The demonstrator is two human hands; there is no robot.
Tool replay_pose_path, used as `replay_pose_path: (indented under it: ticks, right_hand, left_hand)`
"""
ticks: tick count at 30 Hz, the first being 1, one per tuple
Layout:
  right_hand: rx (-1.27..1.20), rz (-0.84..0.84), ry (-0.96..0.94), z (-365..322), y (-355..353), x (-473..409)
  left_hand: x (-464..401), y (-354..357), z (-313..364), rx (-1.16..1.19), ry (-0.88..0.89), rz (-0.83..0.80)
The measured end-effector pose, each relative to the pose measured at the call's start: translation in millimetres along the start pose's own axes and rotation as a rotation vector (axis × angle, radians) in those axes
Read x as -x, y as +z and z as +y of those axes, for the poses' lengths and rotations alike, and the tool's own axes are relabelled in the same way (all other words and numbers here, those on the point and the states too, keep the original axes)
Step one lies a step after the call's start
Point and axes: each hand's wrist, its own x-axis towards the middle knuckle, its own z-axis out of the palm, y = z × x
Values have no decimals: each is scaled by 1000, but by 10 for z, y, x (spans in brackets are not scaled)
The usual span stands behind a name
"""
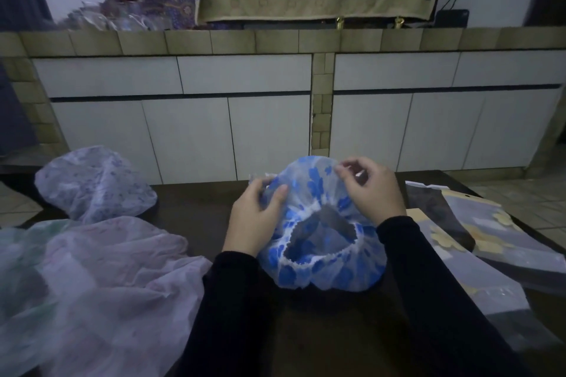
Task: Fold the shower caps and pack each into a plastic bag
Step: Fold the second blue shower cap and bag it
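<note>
Both hands, the left hand (255, 217) and the right hand (372, 190), pinch the blue shower cap (321, 254) above the bench (196, 202), starting its fold, so next it probably needs flattening.

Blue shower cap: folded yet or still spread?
Still spread. The blue shower cap puffs out, its elastic opening gaping toward the camera; the left hand and right hand pinch its far edge.
</note>
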Motion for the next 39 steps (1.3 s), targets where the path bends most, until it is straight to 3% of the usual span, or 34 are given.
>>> replay_pose_path:
  ticks: [4, 7, 13, 18, 20, 23, 25, 28, 31, 35, 39]
  right_hand:
    - [-8, 132, 169, 76, 62, -1]
    - [58, 120, 280, 120, 93, -11]
    - [230, -20, 357, 96, 64, -4]
    - [414, -400, 630, 200, -76, -41]
    - [323, -369, 538, 132, -141, -48]
    - [82, -322, 197, -130, -231, -19]
    - [109, -384, -28, -293, -223, -12]
    - [246, -382, -173, -381, -126, -29]
    - [302, -316, -96, -360, -87, -16]
    - [334, -95, 118, -248, -126, 40]
    - [444, -48, 260, -118, -176, 93]
  left_hand:
    - [-28, -12, -112, 271, -283, -64]
    - [-33, 26, -189, 291, -365, -61]
    - [40, 89, -231, 2, -319, 370]
    - [27, -5, -19, -352, -231, 261]
    - [-11, -12, 66, -429, -131, 183]
    - [-103, -24, 222, -450, 39, 3]
    - [-138, -15, 329, -446, 106, -114]
    - [-127, -10, 408, -512, 135, -91]
    - [-43, -74, 400, -374, -60, -41]
    - [109, -134, 348, -236, -355, -199]
    - [176, -100, 189, -277, -311, 55]
